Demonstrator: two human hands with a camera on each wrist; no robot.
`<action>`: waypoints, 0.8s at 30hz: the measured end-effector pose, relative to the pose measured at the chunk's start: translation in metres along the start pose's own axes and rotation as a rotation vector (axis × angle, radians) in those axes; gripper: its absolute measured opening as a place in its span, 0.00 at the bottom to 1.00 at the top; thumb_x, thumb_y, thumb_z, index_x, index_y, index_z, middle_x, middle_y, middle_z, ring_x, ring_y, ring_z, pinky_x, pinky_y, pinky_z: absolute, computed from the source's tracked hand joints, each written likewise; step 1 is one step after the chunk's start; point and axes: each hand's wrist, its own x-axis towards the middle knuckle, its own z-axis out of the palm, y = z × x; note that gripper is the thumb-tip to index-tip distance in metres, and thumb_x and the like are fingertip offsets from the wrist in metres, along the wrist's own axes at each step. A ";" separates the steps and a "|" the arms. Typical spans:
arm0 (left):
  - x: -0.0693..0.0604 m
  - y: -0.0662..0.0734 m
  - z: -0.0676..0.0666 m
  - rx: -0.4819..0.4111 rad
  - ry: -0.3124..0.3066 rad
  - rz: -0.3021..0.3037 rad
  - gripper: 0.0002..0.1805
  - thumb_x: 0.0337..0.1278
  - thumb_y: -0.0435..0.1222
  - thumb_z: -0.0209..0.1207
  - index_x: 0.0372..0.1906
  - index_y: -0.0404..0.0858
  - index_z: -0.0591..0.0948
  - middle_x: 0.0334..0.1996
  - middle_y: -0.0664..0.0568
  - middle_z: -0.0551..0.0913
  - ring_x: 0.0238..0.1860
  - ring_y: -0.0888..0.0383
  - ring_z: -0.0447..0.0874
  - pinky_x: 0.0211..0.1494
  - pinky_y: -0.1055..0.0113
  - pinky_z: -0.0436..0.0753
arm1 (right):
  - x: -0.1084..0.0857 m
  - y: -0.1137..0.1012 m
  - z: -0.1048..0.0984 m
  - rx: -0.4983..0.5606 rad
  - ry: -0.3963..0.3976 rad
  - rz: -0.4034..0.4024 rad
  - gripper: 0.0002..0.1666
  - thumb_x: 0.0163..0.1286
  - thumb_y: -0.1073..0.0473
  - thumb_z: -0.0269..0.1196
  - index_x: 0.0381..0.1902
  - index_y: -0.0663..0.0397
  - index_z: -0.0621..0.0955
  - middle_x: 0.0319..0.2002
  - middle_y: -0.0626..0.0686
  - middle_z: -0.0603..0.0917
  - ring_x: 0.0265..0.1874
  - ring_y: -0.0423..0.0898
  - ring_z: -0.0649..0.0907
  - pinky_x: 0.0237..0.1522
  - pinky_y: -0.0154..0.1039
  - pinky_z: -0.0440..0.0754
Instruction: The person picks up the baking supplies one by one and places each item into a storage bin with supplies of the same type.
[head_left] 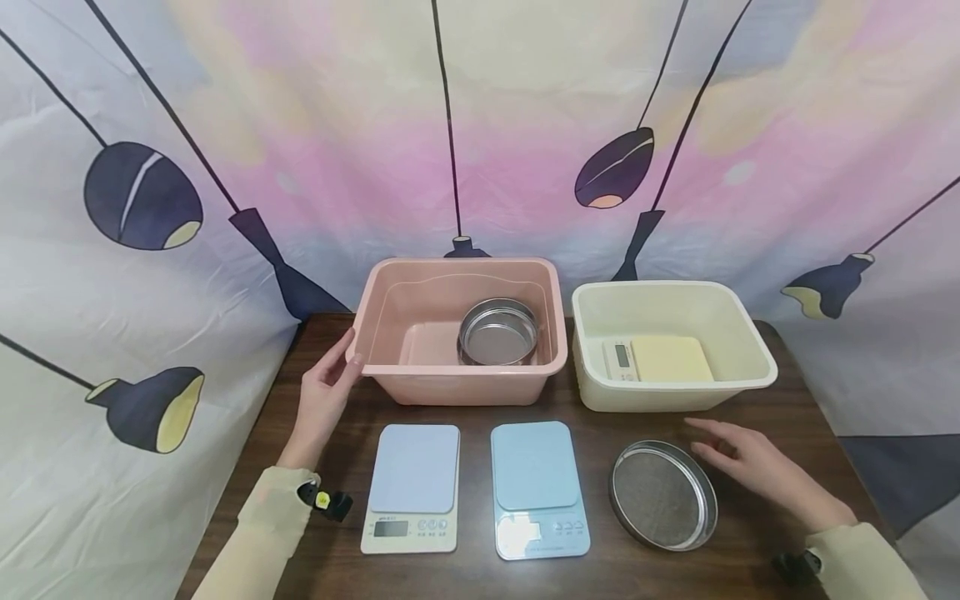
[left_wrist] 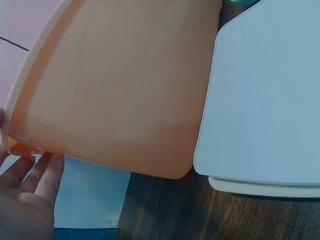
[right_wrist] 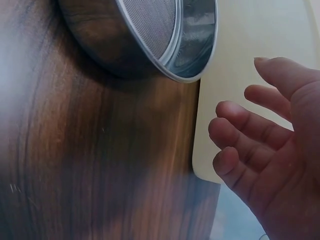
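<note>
My left hand (head_left: 324,400) holds the left rim of the pink bin (head_left: 457,387), thumb at the rim's front corner; in the left wrist view the fingers (left_wrist: 50,180) lie under that rim. Inside the bin is a round metal sieve (head_left: 498,333). Over the table at the right, my right hand (head_left: 765,471) is empty, its fingers loosely bent, beside another round sieve (head_left: 663,496) and in front of the cream bin (head_left: 675,398). The right wrist view shows this hand (right_wrist: 270,135) apart from the sieve (right_wrist: 150,30).
A white scale (head_left: 415,471) and a light blue scale (head_left: 536,467) lie side by side near the front of the dark wooden table (head_left: 600,575). In the cream bin lies a yellow scale (head_left: 671,358). A patterned cloth hangs behind.
</note>
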 end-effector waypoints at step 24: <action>0.000 0.001 0.000 -0.043 -0.011 -0.002 0.28 0.77 0.34 0.58 0.77 0.38 0.70 0.75 0.40 0.70 0.59 0.71 0.78 0.55 0.78 0.84 | -0.001 0.009 0.019 0.083 0.017 -0.216 0.22 0.65 0.62 0.74 0.57 0.60 0.85 0.31 0.30 0.76 0.30 0.27 0.71 0.26 0.32 0.73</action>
